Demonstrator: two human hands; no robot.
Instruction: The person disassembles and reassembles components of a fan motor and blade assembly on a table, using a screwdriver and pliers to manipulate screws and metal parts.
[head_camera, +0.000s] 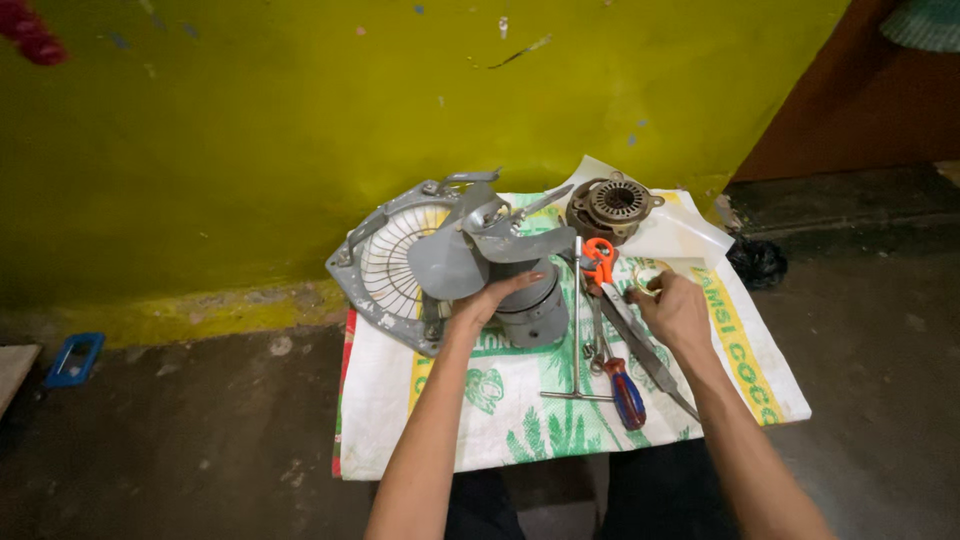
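My left hand (490, 298) rests on the top of a grey fan motor housing (535, 312), fingers curled over its rim. Grey fan blades (470, 248) sit on that housing, tilted toward the wall. Behind them lies a grey wire fan guard (385, 262). My right hand (675, 308) reaches over the tools and pinches a small clear ring-like part (645, 275). A brown wound stator (612, 205) stands at the back on white paper.
A printed white sack (510, 420) covers the floor as a mat. On it lie orange-handled scissors (600, 258), a red and blue screwdriver (626, 392), a T-handle wrench (577, 340) and a long flat file (650, 360). A yellow wall rises behind; a blue object (75, 358) lies far left.
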